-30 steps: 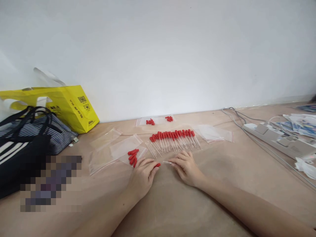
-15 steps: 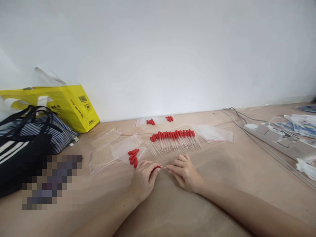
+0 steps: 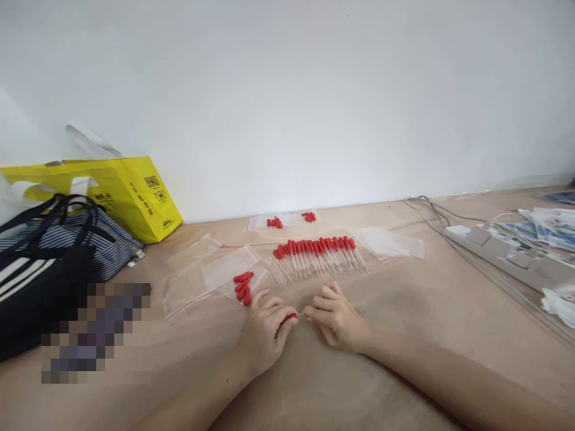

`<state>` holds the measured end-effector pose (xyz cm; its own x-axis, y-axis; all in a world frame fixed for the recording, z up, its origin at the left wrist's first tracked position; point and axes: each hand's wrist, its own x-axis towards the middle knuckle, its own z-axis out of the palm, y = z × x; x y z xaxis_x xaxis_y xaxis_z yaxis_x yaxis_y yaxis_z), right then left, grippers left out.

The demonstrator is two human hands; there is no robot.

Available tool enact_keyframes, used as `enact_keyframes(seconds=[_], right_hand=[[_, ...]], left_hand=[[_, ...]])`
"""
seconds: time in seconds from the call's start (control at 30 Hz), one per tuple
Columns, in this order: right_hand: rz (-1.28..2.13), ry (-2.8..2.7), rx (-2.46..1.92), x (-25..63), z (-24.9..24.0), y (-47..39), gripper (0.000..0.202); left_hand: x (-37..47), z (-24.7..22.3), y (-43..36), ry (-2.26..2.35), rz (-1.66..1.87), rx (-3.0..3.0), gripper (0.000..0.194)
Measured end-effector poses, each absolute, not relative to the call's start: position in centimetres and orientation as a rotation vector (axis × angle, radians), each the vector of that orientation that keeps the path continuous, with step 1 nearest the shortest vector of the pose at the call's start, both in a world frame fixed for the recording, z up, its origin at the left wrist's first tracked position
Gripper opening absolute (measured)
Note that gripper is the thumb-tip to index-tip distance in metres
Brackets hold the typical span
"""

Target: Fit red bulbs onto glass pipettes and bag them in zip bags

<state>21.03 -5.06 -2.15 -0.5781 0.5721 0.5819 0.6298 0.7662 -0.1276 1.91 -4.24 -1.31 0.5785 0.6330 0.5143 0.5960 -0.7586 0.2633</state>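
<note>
Red bulbs point(image 3: 242, 286) lie in or on a clear plastic bag point(image 3: 257, 279).

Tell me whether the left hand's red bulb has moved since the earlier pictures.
Yes: the red bulb in the left hand has moved away from the row of red-topped droppers, down the view and slightly right.

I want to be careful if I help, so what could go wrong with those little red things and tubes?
The thin tube might bend or slip if the right hand pushes it crookedly toward the red bulb in the left hand. The left hand is also near the loose red bulbs, so it could nudge them. And the right hand's knuckles are near the row of tubes, so a bump might mess it up.
</note>
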Motion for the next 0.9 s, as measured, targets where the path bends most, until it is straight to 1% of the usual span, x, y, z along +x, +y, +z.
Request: enact_keyframes(seconds=[0.33, 0.57, 0.9], right_hand=[[-0.092, -2.331, -0.814, 20.5, -2.3, -4.7, 0.023], [-0.067, -2.247, -0.911, 21.4, -2.0, -4.2, 0.020], [-0.080, -2.236, -0.908, 21.3, -2.7, -4.2, 0.022]], left_hand=[[2.2, -1.3, -4.4, 1.019, 0.920, 2.737, 0.015], [1.3, -0.4, -3.4, 1.161, 0.898, 2.745, 0.012], [1.5, -0.8, -3.9, 1.157, 0.945, 2.727, 0.016]])
